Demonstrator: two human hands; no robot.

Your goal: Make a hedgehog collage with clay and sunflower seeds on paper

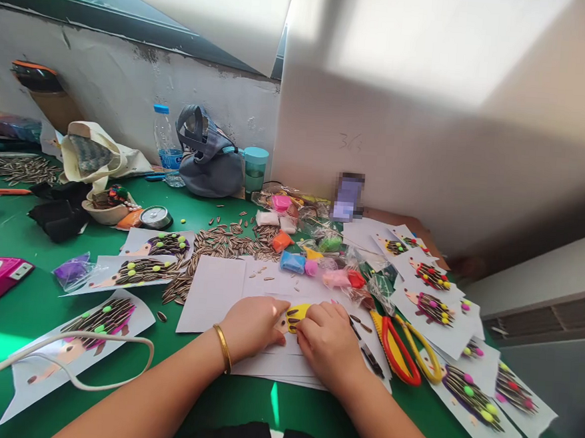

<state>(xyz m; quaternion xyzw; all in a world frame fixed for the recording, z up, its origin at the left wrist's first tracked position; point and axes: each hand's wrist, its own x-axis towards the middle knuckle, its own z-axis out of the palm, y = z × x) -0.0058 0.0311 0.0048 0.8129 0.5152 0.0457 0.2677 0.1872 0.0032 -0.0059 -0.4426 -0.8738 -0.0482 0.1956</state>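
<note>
White paper sheets [282, 367] lie at the front centre of the green table. On them is a small hedgehog figure with a yellow clay body [296, 317], a pale face and several dark seeds set in the yellow. My left hand [252, 324], with a gold bracelet at the wrist, rests at the figure's left side, thumb and forefinger apart around its face. At its right edge, my right hand [324, 341] has its fingers bent together over the yellow clay; anything between the fingertips is hidden. A pile of striped seeds [225, 242] lies behind the paper.
Red and yellow scissors [398, 353] and a black pen [371, 358] lie right of my hands. Finished hedgehog cards [429, 305] spread along the right, others at left near a white cable [88, 335]. Clay packets [293, 263], a bottle [165, 143] and a bag [211, 163] stand behind.
</note>
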